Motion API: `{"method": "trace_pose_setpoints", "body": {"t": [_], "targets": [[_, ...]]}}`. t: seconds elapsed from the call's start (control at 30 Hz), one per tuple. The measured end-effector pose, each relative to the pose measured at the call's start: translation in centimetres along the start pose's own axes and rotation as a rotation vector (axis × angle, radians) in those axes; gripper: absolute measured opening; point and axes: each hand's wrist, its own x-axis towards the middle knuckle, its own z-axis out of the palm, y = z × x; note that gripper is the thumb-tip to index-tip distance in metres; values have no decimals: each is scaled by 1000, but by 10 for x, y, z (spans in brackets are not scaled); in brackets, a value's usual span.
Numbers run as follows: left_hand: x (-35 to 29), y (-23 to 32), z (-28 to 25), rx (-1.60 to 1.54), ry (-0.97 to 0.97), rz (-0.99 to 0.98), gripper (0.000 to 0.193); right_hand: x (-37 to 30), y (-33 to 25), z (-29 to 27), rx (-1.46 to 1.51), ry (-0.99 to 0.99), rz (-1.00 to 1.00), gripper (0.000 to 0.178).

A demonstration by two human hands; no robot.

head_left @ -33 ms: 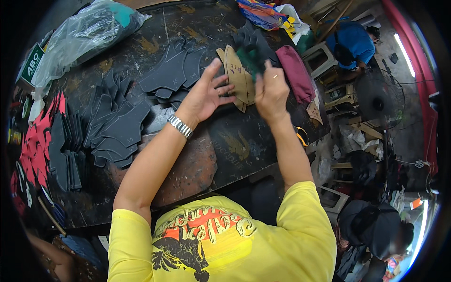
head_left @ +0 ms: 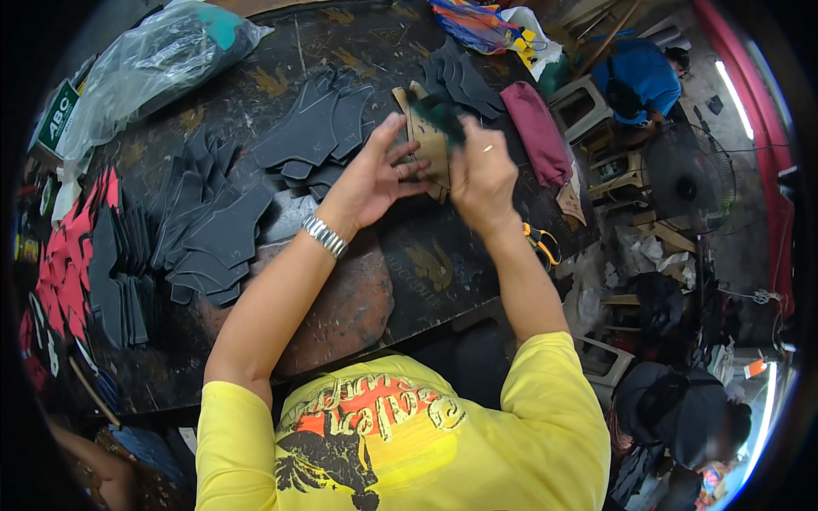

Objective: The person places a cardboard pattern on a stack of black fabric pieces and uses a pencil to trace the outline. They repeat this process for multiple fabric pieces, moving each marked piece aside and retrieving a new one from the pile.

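Note:
My left hand [head_left: 375,175] is open beside the tan, leaf-shaped pattern pieces [head_left: 433,157], fingers apart and tips by their left edge. My right hand [head_left: 486,175] is closed on a dark green piece [head_left: 440,119], smeared by motion, which passes across the upper part of the tan pieces. What the green piece is I cannot make out. Beyond it lies a fanned stack of dark grey cut pieces [head_left: 464,81]. More grey cut pieces [head_left: 298,128] are heaped left of my left hand, with another pile [head_left: 221,234] nearer me.
A maroon cloth bundle [head_left: 538,132] and an orange-handled tool [head_left: 544,244] lie on the right of the black-covered table. Red cut pieces [head_left: 68,264] and a clear plastic bag [head_left: 153,72] sit left. A worn board [head_left: 332,298] is in front; a fan [head_left: 688,179] stands right.
My right hand has shifted slightly left and nearer me, bringing the green piece leftward over the tan pieces. The grey stack beyond and the orange-handled tool show more.

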Motion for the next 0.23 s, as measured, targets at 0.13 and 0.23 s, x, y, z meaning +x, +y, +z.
{"method": "trace_pose_setpoints", "body": {"t": [0.13,0.23], "targets": [[-38,-3,-15,-103,-152,-30,65,-18,-57,-4,51,-77,-134,57],[-66,0,-26,-54,-108,-91,76,-33,-83,-2,94,-98,-113,61]]}}
